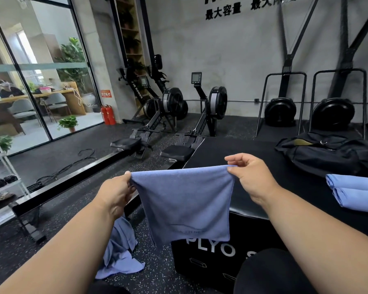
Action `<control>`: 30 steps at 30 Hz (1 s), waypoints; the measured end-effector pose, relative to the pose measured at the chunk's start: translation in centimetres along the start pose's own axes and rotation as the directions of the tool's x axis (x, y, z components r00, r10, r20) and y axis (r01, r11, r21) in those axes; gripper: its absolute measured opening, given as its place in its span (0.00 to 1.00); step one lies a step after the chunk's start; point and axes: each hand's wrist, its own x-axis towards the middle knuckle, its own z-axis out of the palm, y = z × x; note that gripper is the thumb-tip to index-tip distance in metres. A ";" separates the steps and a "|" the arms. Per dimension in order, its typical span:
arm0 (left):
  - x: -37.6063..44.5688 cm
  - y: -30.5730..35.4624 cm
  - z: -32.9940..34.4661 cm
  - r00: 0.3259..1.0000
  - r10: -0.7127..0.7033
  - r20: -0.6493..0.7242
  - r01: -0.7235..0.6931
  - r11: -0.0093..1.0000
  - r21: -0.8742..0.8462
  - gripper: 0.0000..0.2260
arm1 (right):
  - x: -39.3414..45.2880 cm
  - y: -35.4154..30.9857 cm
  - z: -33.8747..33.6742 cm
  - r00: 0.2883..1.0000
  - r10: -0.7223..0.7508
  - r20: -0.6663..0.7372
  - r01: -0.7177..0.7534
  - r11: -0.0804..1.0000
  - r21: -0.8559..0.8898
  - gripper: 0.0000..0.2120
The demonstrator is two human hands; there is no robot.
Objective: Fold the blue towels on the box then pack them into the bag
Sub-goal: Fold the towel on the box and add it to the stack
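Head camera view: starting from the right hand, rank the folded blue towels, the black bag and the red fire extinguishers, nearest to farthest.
From the right hand:
1. Folded blue towels, on the box at right.
2. Black bag, behind the towels on the box.
3. Red fire extinguishers, far left by the glass wall.

Blue towel point(184, 200) hanging, doubled over

1. The left hand point(117, 193) and the right hand point(250, 177) each pinch a top corner of a blue towel point(185, 202) (it hangs down flat).
2. Two folded towels point(355, 193) lie on the black box point(217, 266), near the black bag point(329, 153).
3. Another towel point(120, 251) lies crumpled on the floor point(57, 153).
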 end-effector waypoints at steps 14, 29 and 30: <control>-1.5 2.4 4.7 0.890 0.421 0.175 -0.455 0.800 0.391 0.21 | 1.9 -2.1 -5.8 0.969 -0.143 -0.199 0.131 0.989 -0.075 0.15; -0.1 3.3 13.6 0.694 0.613 0.378 -0.664 0.342 0.665 0.15 | 3.3 -1.6 -13.7 0.900 -0.274 -0.338 0.206 0.953 -0.223 0.10; 0.1 3.2 14.0 0.689 0.617 0.381 -0.671 0.345 0.656 0.16 | 3.4 -1.4 -13.9 0.898 -0.276 -0.343 0.207 0.952 -0.224 0.10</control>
